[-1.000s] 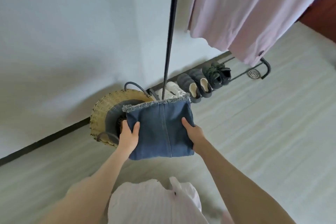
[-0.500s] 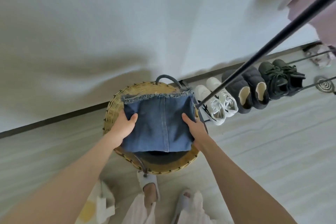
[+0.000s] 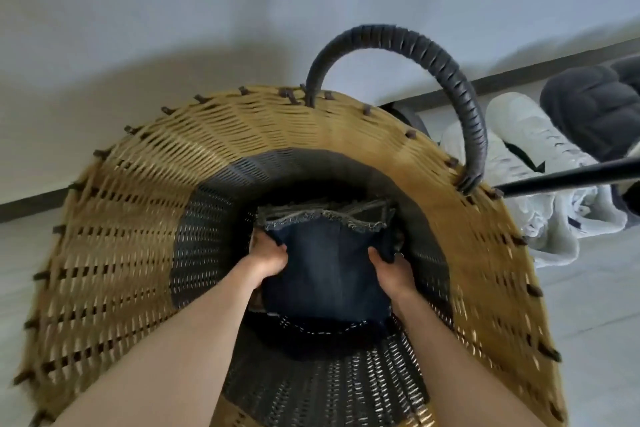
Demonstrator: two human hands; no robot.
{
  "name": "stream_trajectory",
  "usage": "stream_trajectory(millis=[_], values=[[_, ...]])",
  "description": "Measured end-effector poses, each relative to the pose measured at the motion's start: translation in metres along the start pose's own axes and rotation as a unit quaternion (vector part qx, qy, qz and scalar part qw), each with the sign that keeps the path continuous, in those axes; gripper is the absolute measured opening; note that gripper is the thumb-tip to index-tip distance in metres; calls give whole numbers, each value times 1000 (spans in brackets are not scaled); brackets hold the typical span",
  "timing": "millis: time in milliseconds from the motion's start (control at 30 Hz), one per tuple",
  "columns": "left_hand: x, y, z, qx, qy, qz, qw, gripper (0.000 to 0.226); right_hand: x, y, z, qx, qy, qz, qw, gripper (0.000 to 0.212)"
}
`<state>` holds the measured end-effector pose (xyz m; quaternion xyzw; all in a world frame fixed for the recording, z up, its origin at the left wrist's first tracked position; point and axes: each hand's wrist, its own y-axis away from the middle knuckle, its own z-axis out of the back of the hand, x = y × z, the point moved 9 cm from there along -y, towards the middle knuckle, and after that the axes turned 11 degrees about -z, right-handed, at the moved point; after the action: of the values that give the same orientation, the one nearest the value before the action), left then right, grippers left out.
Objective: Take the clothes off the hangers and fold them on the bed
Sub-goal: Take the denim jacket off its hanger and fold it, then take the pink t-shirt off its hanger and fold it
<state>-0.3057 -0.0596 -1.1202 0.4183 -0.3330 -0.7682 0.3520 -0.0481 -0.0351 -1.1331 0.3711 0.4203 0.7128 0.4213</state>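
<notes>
Jeans (image 3: 325, 274), folded, sat deep in the wicker basket (image 3: 114, 253), frayed hem toward the far wall and long axis running away from the person. The left hand (image 3: 268, 258) and right hand (image 3: 391, 270) clamped opposite side edges, equally near, lowering them toward the bottom.

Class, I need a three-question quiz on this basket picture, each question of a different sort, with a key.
1. True or false: both hands grip the folded dark blue denim garment.
2. Where is the garment? A) on a bed B) deep inside the woven tan and grey wicker basket C) on a hanger
3. What stands right of the basket, beside the black metal pole?

Key
1. True: left hand and right hand hold its sides.
2. B
3. White sneakers and dark grey padded shoes.
</notes>
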Motion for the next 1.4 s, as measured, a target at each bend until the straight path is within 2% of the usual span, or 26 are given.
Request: stream_trajectory(millis=[167, 267, 433, 533, 600, 667, 767, 867, 1033, 1200, 1333, 1400], values=[[16, -42, -21, -36, -24, -7, 999, 61, 2, -49, -10, -64, 121, 7, 991, 67], [13, -50, -24, -24, -52, 6, 998, 55, 6, -58, -12, -70, 131, -10, 989, 65], [4, -19, 0, -13, -103, 28, 994, 56, 12, -18, 2, -75, 117, -45, 989, 64], [-17, 11, 18, -29, -65, 14, 997, 51, 24, 22, 14, -84, 124, -40, 988, 59], [-43, 40, 33, -25, -55, -16, 998, 48, 38, 61, 23, -66, 137, -19, 988, 55], [-74, 74, 46, 15, -93, -60, 994, 47, 55, 105, 36, -39, 147, 7, 988, 49], [-120, 134, 63, 89, -190, -123, 970, 42, 83, 180, 61, -4, 142, 54, 988, 41], [-167, 198, 84, 118, -236, -181, 947, 23, 101, 253, 91, 7, 130, 108, 986, 27], [-245, 313, 114, 115, -258, -286, 916, 29, 110, 386, 170, -9, 139, 151, 979, 41], [-311, 424, 118, 103, -272, -375, 880, 30, 95, 478, 234, -24, 212, 158, 964, 29], [-372, 516, 115, 57, -279, -441, 851, 25, 79, 550, 296, -40, 260, 165, 951, 36], [-400, 561, 104, 69, -257, -477, 838, 26, 72, 581, 336, -62, 269, 179, 944, 36]])
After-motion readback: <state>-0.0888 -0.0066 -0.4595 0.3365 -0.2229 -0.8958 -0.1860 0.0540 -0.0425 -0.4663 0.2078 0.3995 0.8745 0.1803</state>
